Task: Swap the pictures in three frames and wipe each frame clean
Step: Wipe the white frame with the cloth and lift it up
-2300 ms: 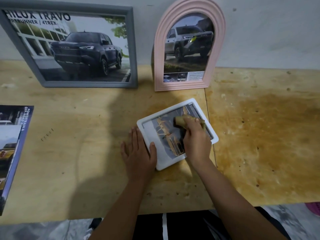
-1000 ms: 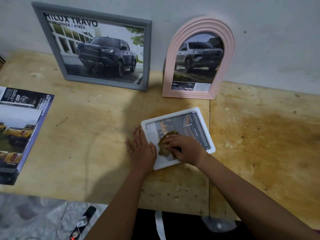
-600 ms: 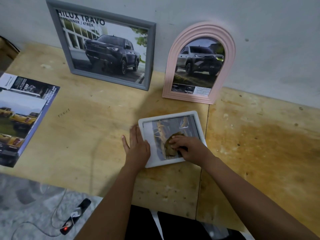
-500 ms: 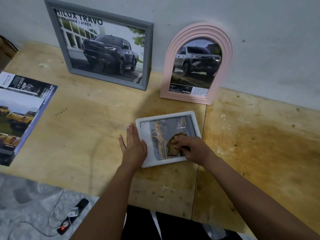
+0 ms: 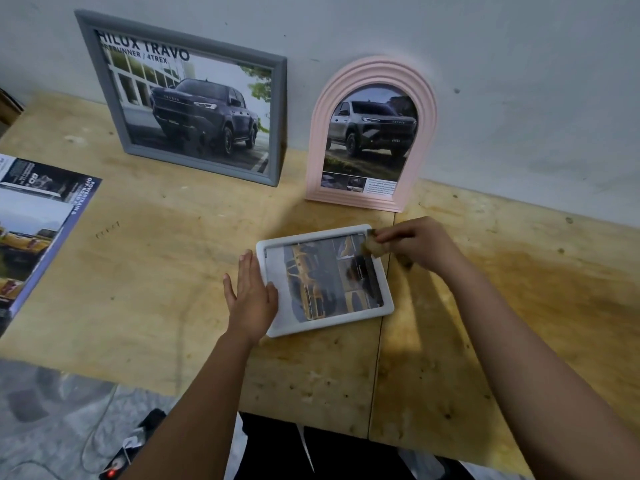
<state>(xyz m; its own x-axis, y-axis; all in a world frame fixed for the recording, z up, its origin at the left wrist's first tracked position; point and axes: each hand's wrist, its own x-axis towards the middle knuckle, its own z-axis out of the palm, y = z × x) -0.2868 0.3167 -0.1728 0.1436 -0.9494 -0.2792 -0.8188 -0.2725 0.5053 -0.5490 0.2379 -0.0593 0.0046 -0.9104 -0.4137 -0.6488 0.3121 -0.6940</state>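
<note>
Right hand [image 5: 419, 242] carried cloth [image 5: 375, 248] to white frame's [image 5: 332, 319] far corner.

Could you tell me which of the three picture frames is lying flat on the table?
The small white frame; the grey frame and the pink arched frame stand propped against the wall.

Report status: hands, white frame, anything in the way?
Left hand flat on left edge of white frame. Right hand pinches cloth at its far right corner. Frame flat on table, nothing else on it.
</note>
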